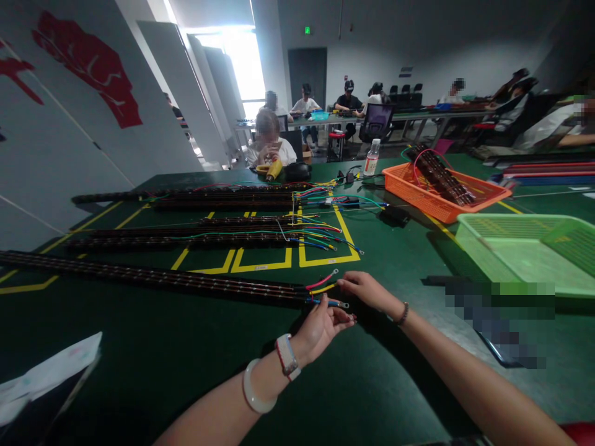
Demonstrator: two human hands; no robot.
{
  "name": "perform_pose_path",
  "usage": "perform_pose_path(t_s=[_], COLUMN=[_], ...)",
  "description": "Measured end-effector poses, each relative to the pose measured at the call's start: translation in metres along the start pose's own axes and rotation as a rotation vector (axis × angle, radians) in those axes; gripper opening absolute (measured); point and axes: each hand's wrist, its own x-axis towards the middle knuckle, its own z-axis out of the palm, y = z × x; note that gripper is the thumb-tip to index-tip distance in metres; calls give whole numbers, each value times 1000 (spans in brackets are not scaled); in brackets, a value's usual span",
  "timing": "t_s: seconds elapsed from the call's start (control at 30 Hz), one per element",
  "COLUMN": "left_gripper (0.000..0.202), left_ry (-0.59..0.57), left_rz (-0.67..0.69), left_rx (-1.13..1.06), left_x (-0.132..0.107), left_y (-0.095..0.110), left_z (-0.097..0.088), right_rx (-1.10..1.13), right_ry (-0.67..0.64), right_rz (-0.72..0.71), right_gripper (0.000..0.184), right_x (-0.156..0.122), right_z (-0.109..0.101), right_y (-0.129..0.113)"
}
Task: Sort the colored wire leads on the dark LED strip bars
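Note:
A long dark bundle of cables [186,276] with pale marks along it lies across the green table. Red, yellow and blue wires come out of its right end. The red wire [321,281] ends in a metal ring terminal and stands free. My right hand [367,290] pinches the tip of the yellow wire [322,289], so that end is hidden. My left hand [321,328], palm up and wearing a watch, has its thumb over the blue wire [331,303] with the fingers curled beneath. The ring terminal of the blue wire pokes out past the thumb.
More dark cable bundles [223,234] lie behind, over yellow tape outlines. On the right are an orange basket [416,201] with cables, a green basket [511,272] and a partly blurred dark object [497,347]. A bottle [372,158] stands farther back. One person [283,148] sits opposite.

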Motion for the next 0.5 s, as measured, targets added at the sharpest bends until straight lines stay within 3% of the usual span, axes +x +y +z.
perform_pose_path(t_s=[0.27,0.5], left_gripper=[38,46], left_ry=[36,18], left_rz=[-40,-34], left_rx=[25,18], left_x=[-3,0], left_y=[5,3], left_z=[3,1], right_rx=[-7,-40], right_ry=[208,192], right_rz=[-66,-46], right_gripper=[35,36], right_x=[37,17], right_z=[3,1], right_y=[-5,-7])
